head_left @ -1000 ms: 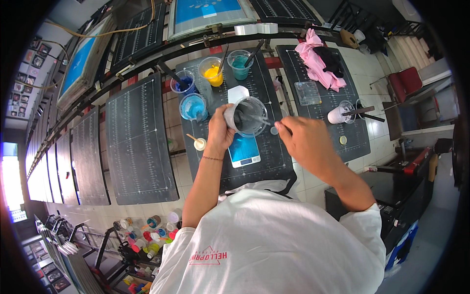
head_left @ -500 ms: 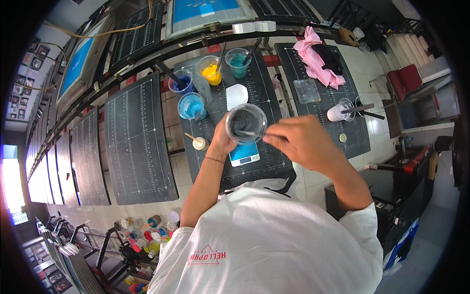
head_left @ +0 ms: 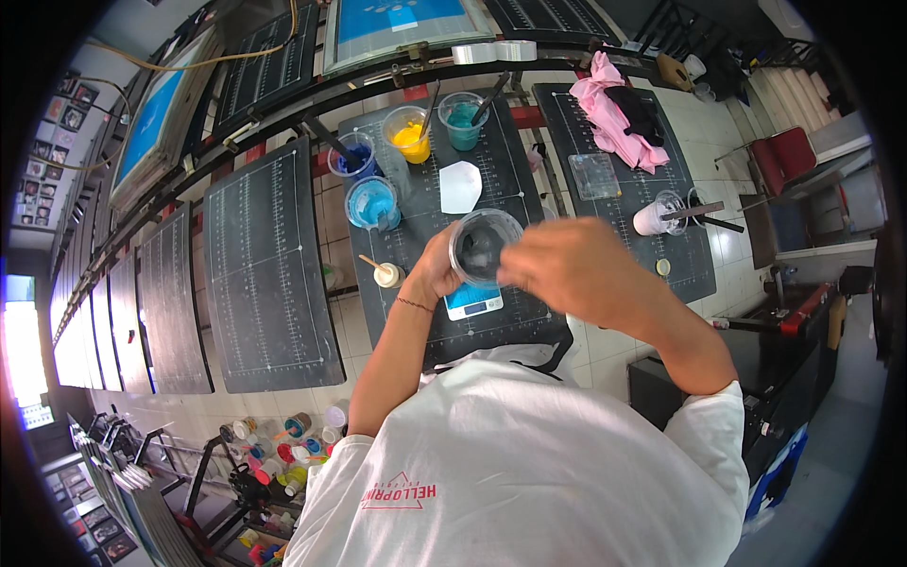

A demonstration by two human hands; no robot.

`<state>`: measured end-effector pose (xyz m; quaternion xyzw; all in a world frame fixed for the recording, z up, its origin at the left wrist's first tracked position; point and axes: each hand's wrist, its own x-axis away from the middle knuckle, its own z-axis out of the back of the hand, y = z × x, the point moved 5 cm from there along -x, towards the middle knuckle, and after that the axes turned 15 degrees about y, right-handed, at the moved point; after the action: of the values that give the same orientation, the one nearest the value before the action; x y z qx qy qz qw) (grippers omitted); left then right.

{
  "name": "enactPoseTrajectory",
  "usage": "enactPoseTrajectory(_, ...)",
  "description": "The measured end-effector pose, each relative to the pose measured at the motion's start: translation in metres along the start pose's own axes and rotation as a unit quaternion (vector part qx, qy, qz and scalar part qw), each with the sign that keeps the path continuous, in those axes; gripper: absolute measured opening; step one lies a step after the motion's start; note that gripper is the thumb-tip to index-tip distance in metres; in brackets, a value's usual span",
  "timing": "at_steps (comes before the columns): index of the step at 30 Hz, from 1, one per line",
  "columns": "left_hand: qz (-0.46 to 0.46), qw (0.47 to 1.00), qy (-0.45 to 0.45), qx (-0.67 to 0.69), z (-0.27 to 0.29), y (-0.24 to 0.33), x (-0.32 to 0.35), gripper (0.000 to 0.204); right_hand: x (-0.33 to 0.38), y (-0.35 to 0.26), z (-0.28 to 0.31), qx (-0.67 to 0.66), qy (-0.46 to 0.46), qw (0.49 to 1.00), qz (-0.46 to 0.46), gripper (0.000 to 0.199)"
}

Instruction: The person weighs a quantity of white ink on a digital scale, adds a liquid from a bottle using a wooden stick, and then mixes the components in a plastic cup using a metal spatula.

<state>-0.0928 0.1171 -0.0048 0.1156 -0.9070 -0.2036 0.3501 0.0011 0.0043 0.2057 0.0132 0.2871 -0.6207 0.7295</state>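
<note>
My left hand (head_left: 437, 265) is wrapped round the side of a clear plastic cup (head_left: 484, 248) with dark grey paint or ink inside, its mouth tilted toward me. At the cup's right rim, my right hand (head_left: 576, 267) is closed and partly smeared by motion. Its fingers pinch a thin stirring stick, now almost wholly hidden behind them. Just below the cup lies a small digital scale (head_left: 474, 302) with a blue top. A small white jar (head_left: 387, 275) with a wooden stick stands left of my left hand. Beyond the cup lies a white flat piece (head_left: 460, 187).
On the same black board (head_left: 430, 331) stand cups of yellow (head_left: 411, 142), teal (head_left: 463, 121), dark blue (head_left: 351, 163) and light blue (head_left: 372, 204) colour. Pink cloth (head_left: 612, 118) and a cup of pale colour (head_left: 652, 219) occupy the right board. Metal rails (head_left: 378, 83) cross behind.
My right hand has shifted left over the cup's rim, covering the stirring stick that showed before. The cup has moved slightly right and down with my left hand.
</note>
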Motion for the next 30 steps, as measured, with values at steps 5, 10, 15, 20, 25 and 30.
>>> enactPoseTrajectory(5, -0.089, 0.995, 0.034, 0.034, 0.008, 0.009, -0.011, 0.035, 0.004, 0.006, -0.001, -0.006, 0.013, 0.995, -0.101, 0.026)
enactPoseTrajectory(10, -0.155, 0.978, 0.091, 0.11, 0.011, 0.014, -0.014, 0.033, 0.01, 0.02, -0.005, -0.003, 0.171, 0.972, -0.163, 0.028)
enactPoseTrajectory(15, -0.193, 0.969, 0.082, 0.132, 0.014, 0.016, -0.012, 0.035, 0.027, 0.025, -0.017, -0.147, 0.169, 0.921, -0.317, 0.028)
enactPoseTrajectory(20, -0.187, 0.971, 0.098, 0.117, 0.027, 0.011, -0.02, 0.038, 0.03, 0.029, -0.025, -0.111, 0.125, 0.944, -0.284, 0.031)
enactPoseTrajectory(25, -0.191, 0.968, 0.095, 0.134, 0.017, 0.012, -0.014, 0.044, 0.035, 0.038, -0.028, 0.005, 0.176, 0.952, -0.251, 0.031)
enactPoseTrajectory(30, -0.169, 0.958, 0.119, 0.198, 0.026, 0.008, -0.019, 0.049, 0.038, 0.041, -0.029, -0.099, 0.219, 0.926, -0.292, 0.029)
